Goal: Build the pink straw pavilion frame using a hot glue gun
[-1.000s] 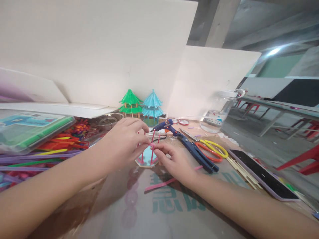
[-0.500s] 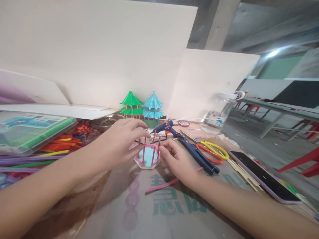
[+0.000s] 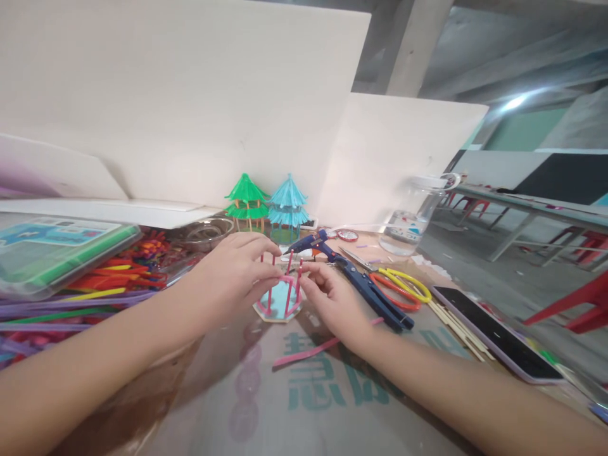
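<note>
A small model frame has a light-blue hexagonal base (image 3: 279,303) edged in white, with several thin pink posts (image 3: 270,300) standing upright on it. Across the posts, partway up, runs a pink pipe cleaner (image 3: 287,278). My left hand (image 3: 242,266) reaches over the frame's left side, thumb and finger closed at the pipe cleaner's near left part. On the right, my right hand (image 3: 332,294) pinches with thumb and forefinger at a right-hand post; its other fingers are curled. A loose pink pipe cleaner (image 3: 306,351) lies on the table, partly under my right wrist.
Behind stand a green pagoda model (image 3: 246,199) and a blue one (image 3: 288,206). To the right are a glue gun (image 3: 356,278), scissors (image 3: 403,282), wooden sticks (image 3: 460,329), a phone (image 3: 496,332) and a water jug (image 3: 406,218). Colourful pipe cleaners (image 3: 80,307) and a plastic case (image 3: 66,253) lie left.
My left thumb and finger have moved in against the pink pipe cleaner between the posts. My right hand stays at the right-hand post. The whole view has shifted slightly.
</note>
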The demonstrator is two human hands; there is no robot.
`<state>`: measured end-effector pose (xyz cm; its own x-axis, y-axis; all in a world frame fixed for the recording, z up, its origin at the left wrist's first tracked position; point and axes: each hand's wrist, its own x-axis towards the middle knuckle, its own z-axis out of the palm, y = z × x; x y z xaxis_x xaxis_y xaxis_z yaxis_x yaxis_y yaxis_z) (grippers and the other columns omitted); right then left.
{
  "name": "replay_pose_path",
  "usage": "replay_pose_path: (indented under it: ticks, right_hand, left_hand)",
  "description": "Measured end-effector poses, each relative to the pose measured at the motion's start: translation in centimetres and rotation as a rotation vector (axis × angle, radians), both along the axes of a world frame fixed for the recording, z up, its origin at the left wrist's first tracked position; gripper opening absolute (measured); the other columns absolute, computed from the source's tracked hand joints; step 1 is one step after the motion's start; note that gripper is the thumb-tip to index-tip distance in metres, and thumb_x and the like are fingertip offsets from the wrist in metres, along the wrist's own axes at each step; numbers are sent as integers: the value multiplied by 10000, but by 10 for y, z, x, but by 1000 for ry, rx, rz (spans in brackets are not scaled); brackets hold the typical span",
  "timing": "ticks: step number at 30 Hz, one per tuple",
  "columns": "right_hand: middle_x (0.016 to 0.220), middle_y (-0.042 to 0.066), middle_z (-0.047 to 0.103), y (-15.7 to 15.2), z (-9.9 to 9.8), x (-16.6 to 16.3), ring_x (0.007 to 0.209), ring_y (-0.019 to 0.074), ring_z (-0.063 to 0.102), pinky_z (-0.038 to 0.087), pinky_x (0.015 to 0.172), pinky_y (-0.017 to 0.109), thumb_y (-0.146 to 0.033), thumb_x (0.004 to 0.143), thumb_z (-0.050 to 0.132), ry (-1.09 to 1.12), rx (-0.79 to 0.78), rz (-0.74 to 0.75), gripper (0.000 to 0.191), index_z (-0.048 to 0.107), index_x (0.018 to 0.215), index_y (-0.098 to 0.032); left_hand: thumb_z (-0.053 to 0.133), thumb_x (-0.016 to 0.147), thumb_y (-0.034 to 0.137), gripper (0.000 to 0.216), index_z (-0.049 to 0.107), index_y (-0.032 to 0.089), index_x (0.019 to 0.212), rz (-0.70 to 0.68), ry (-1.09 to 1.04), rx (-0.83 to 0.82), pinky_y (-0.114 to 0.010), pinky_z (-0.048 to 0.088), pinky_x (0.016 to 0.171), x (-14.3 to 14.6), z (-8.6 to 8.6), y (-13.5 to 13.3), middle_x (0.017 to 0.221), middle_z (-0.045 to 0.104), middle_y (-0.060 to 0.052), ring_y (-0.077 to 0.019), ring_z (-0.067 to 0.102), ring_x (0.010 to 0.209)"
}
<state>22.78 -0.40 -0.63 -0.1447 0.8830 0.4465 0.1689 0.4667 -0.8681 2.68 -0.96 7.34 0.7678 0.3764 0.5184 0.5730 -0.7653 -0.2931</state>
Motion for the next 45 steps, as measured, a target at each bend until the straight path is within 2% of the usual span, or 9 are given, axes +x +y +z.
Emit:
replay_pose_path:
  ticks: [8, 11, 16, 21, 25, 28, 34, 40, 45]
  right_hand:
    - [765, 46, 695, -6, 5, 2, 695, 170, 606, 467, 636, 281, -348, 845, 539, -101, 85, -12, 202, 659, 840, -185]
    - [728, 31, 671, -14, 9, 4, 643, 146, 583, 445, 599, 261, -347, 870, 514, -90, 152, -28, 209, 634, 804, -189]
    - [663, 0, 592, -16, 30, 16, 593, 118, 508, 396, 563, 241, -350, 905, 485, -153, 191, -24, 239, 577, 754, -190]
    - [771, 4, 657, -26, 74, 35, 703, 127, 572, 421, 641, 231, -278, 910, 568, -680, 111, 340, 152, 655, 839, -175]
    - [951, 37, 689, -44, 80, 38, 869, 174, 624, 432, 734, 262, -305, 866, 689, -1090, 166, 538, 151, 681, 957, -185]
    - [900, 48, 671, -50, 65, 33, 869, 197, 613, 423, 734, 292, -251, 873, 679, -1248, 286, 525, 96, 660, 902, -162]
    - [856, 22, 644, -44, 49, 28, 764, 147, 571, 391, 669, 269, -186, 950, 544, -1224, 423, 521, 131, 610, 840, -161]
    - [785, 27, 657, -46, 52, 27, 710, 156, 580, 369, 629, 267, -198, 930, 564, -1262, 424, 487, 116, 607, 828, -160]
    - [755, 12, 655, -51, 70, 31, 649, 137, 566, 342, 581, 244, -134, 905, 554, -1139, 437, 303, 74, 600, 862, -174]
  left_hand:
    - [490, 976, 271, 242, 731, 262, 964, -22, -25, -23, -360, 447, 879, -9, 6, 7, 1074, 694, -59, -196, 603, 1005]
    - [520, 960, 267, 222, 735, 309, 997, -16, -17, -88, -353, 440, 877, -14, 7, 13, 1071, 692, -43, -189, 601, 993]
    - [500, 957, 260, 249, 729, 272, 1052, -19, -2, -111, -346, 474, 826, -19, 11, 18, 1076, 699, -65, -207, 622, 974]
    - [468, 959, 276, 286, 744, 232, 1019, 1, -55, -107, -335, 499, 824, -24, 25, 13, 1061, 699, -75, -211, 636, 980]
    - [510, 946, 309, 255, 756, 240, 947, 3, -85, -139, -325, 499, 828, -27, 27, 13, 1033, 697, -61, -207, 633, 972]
    - [517, 957, 299, 234, 748, 263, 957, -65, -48, -173, -316, 486, 829, -25, 22, 13, 1069, 679, -60, -192, 619, 970]
    - [557, 943, 272, 175, 730, 261, 967, -109, 16, -204, -323, 455, 876, -17, 16, 8, 1095, 661, -52, -182, 588, 1016]
    - [510, 966, 267, 232, 732, 235, 909, -114, 2, -186, -312, 465, 846, -13, 13, 8, 1051, 672, -53, -170, 606, 964]
    - [542, 952, 265, 190, 715, 209, 1006, -130, -49, -135, -316, 468, 858, -13, 12, 7, 1055, 677, -65, -184, 606, 979]
